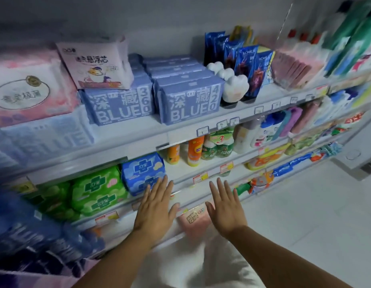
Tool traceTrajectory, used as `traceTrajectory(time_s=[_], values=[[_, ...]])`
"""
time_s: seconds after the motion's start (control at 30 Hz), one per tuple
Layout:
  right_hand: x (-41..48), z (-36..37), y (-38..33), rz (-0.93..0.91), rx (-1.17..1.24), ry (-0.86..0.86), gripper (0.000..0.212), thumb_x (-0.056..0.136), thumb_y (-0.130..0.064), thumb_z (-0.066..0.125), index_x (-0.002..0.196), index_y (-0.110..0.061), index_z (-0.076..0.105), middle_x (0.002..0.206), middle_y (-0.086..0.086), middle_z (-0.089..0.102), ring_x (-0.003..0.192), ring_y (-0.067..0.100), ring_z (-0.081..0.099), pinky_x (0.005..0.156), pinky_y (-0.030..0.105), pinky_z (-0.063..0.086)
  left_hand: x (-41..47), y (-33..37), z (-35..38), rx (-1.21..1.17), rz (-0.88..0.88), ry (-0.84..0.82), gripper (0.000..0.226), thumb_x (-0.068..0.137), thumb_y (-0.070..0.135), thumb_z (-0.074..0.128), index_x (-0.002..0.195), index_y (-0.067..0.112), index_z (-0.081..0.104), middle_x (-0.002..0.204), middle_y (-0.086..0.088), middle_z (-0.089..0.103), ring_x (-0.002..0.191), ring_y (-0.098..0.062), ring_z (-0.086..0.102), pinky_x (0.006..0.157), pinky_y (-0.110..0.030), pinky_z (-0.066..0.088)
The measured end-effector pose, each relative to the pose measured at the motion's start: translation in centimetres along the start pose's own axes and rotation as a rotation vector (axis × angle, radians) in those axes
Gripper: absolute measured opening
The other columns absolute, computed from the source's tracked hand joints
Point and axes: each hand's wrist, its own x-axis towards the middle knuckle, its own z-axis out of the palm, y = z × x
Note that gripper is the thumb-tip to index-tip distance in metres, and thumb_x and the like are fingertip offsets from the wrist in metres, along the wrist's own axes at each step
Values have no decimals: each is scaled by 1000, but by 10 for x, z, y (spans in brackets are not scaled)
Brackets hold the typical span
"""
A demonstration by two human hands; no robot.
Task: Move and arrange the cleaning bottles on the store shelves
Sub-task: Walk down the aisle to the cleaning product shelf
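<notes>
While left hand (pixel 155 213) and right hand (pixel 226 208) hover empty, fingers straight and slightly spread: orange bottles (pixel 195 150), middle shelf (pixel 178 170), right of blue pack (pixel 143 173). Probably rigid, slick, moderately heavy; grip mid-body.

Left hand (pixel 154 210): palm down, fingers straight, spread. Right hand (pixel 226 207): same pose, holding nothing. Both bare forearms extended forward.

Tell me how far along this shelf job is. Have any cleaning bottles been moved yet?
Done: nothing I can confirm. The orange bottles and green bottles stand upright on the middle shelf. In hand: nothing. The left hand and right hand are open, fingers straight, lower than those bottles. Left: seemingly all the moving and arranging.
</notes>
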Motion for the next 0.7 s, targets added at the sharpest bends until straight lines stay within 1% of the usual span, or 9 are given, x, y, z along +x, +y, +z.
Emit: traceTrajectory(time_s=[0.07,0.17,0.2,0.23,0.3,0.37,0.5,0.6,0.7], values=[[19,-1,15,-31,0,0,62,89,-44,29,143,-15,38,148,14,38,136,35,37,107,50,27,15,10,8,-7,-14,-9,64,87,50,29,142,17,29,153,-3,24,141,-14,13,110,-41,14],[52,-1,46,-138,-15,-1,71,87,-50,1,151,-19,4,157,7,-4,147,30,0,116,42,-4,42,30,22,-11,-50,-11,64,87,50,30,142,18,30,152,-3,27,141,-15,17,111,-40,12],[65,0,56,-166,-33,-5,71,88,-51,-4,151,-19,-1,156,7,-8,147,29,-3,118,40,-8,51,36,27,-8,-73,-11,64,87,50,30,142,18,30,152,-3,28,141,-17,19,111,-40,10],[79,3,67,-196,-63,21,69,91,-50,-4,150,-16,6,157,9,2,146,30,8,117,41,-3,60,41,34,-3,-101,-12,63,88,50,29,143,18,29,152,-3,27,141,-18,21,111,-39,9],[105,15,92,-234,-108,-12,63,97,-45,4,143,-12,33,148,14,37,135,34,40,109,44,17,79,52,49,-13,-162,-4,62,89,48,27,142,17,29,152,-4,26,140,-21,24,112,-39,7],[132,23,118,-284,-110,-102,63,98,-43,5,137,-11,42,140,15,49,128,33,49,110,48,30,96,64,63,-8,-232,1,60,90,46,26,141,14,34,150,-9,31,139,-26,28,112,-42,11],[165,34,150,-449,-102,-108,61,98,-42,6,136,-11,41,139,15,51,128,34,49,100,50,42,110,85,89,-3,-385,21,59,92,45,24,138,10,39,148,-12,35,137,-27,28,112,-42,14],[171,52,160,-517,-67,-125,55,96,-42,18,136,-11,40,143,17,46,131,35,45,109,48,31,109,95,104,-16,-434,-14,61,94,49,14,143,14,27,151,-8,25,140,-24,25,112,-40,13],[175,68,157,-534,-47,-79,61,97,-42,2,140,-11,33,146,18,41,134,36,40,109,48,27,110,92,115,18,-455,-29,61,94,50,13,144,16,22,152,-6,21,141,-23,21,112,-40,11]])
